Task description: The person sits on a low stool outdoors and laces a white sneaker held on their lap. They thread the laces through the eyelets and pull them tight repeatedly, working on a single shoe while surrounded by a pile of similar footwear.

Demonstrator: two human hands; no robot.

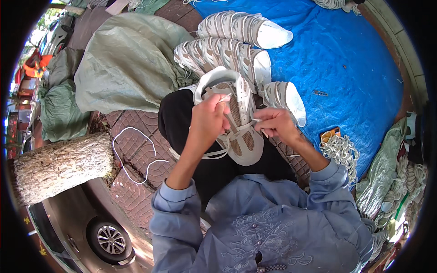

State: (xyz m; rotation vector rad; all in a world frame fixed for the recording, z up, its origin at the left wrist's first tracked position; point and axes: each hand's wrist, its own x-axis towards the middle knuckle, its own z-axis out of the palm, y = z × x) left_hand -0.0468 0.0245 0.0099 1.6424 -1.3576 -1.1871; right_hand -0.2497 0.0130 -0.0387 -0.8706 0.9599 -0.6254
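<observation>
Across my lap lies a beige and white sneaker upper [248, 154], its toe pointing toward me and its collar away. A pale shoelace [236, 135] crosses its lower eyelets, and a loose length hangs off to the left over my dark trousers. My left hand [208, 119] is closed above the left eyelet row, with a white tip, apparently lace, poking out by the thumb. On the right side of the upper, my right hand [276, 123] pinches the shoelace between thumb and fingers beside the eyelets.
Nested rows of similar shoe uppers [227, 51] lie beyond on a blue tarp [337, 77]. A heap of laces [342, 154] sits at right. One white lace [120, 157] curls on the paving, near a tree trunk [63, 166]. A greenish sack [127, 59] bulges at upper left; a parked car [86, 204] stands lower left.
</observation>
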